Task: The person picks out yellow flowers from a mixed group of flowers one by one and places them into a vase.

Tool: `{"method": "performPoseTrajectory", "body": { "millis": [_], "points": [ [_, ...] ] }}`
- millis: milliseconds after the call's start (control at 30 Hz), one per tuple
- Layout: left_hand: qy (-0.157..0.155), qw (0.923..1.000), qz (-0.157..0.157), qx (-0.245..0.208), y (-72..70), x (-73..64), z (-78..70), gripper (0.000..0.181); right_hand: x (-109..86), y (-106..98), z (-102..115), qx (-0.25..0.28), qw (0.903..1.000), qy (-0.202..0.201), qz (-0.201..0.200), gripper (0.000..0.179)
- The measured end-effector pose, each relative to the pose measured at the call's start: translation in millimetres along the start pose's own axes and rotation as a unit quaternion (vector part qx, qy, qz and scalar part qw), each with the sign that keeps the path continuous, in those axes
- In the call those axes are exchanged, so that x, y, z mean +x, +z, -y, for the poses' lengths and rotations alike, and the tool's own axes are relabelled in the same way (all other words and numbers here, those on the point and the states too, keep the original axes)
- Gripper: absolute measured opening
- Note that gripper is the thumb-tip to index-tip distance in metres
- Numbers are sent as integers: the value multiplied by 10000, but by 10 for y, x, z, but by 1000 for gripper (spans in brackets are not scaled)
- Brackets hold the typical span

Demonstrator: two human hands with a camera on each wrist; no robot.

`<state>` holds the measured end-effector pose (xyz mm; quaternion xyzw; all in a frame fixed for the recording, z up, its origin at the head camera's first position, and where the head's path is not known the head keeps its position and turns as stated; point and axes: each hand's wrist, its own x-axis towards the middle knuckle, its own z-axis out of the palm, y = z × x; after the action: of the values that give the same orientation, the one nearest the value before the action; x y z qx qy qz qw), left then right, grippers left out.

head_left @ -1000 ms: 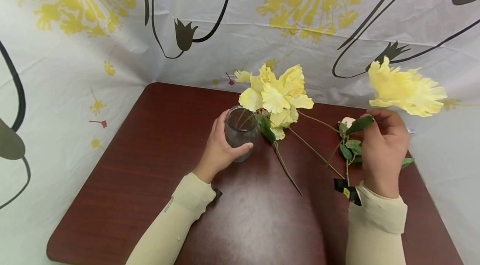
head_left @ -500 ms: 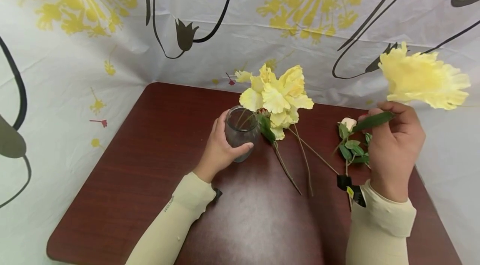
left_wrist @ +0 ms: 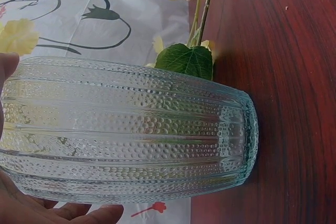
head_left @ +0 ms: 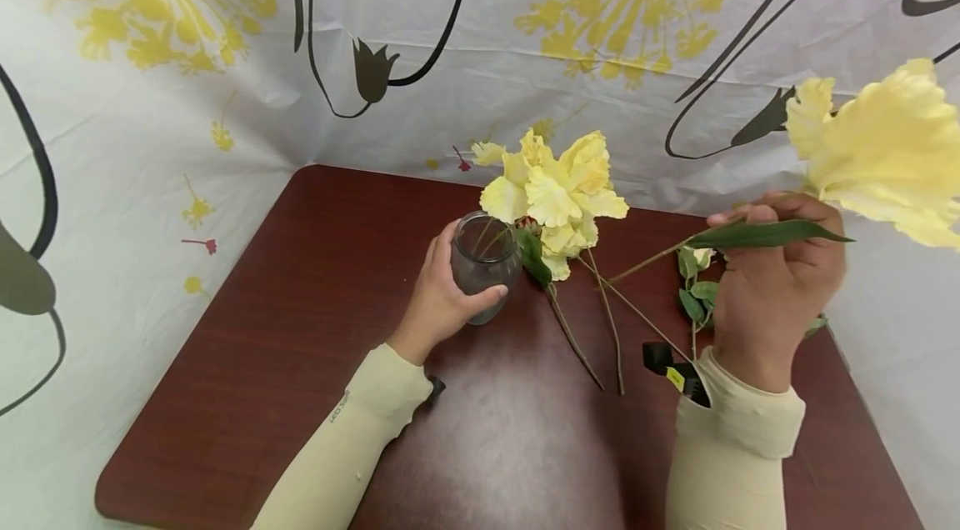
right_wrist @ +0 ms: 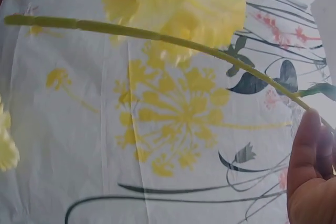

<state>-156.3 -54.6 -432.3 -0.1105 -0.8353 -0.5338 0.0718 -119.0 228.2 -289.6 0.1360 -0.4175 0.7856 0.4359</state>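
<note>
In the head view my left hand (head_left: 442, 297) holds a clear glass vase (head_left: 487, 276) upright on the table, thumb and fingers around its side. Close up in the left wrist view, the dimpled, ribbed glass (left_wrist: 142, 129) fills much of the picture. Thin stems show inside the vase, and yellow blooms (head_left: 551, 192) lean over its right rim. Above the table's right side, my right hand (head_left: 783, 288) pinches a yellow flower (head_left: 885, 155) by its stem just below the bloom. That stem (right_wrist: 210, 51) extends free past the fingertips in the right wrist view.
Loose stems (head_left: 576, 338) lie on the dark red table (head_left: 300, 305) right of the vase. A pale rose with green leaves (head_left: 690, 301) is partly hidden behind my right hand. A patterned white sheet (head_left: 450, 22) hangs behind the table.
The right hand lifts the yellow flower up and away from the others, then turns so its stem points left toward the vase. My left hand and the vase stay put.
</note>
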Motion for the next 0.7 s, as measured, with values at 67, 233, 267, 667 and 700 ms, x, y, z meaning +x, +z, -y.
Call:
{"method": "performPoseTrajectory", "body": {
  "millis": [67, 233, 267, 667, 700],
  "points": [
    [10, 10000, -3, 16, 0, 2, -1, 105, -16, 35, -13, 56, 10000, -4, -41, 22],
    [57, 10000, -25, 8, 0, 8, 4, 105, -49, 93, -45, 473, 9987, 175, -42, 16],
    [65, 10000, -32, 7, 2, 9, 5, 105, -58, 103, -51, 510, 9984, 234, -25, 15],
    [97, 9999, -47, -31, 1, 5, 8, 104, -150, 205, -195, 729, 9973, 104, -58, 18],
    [90, 9999, -49, -30, 0, 3, 8, 104, -160, 212, -214, 731, 9973, 91, -83, 17]
  ]
}}
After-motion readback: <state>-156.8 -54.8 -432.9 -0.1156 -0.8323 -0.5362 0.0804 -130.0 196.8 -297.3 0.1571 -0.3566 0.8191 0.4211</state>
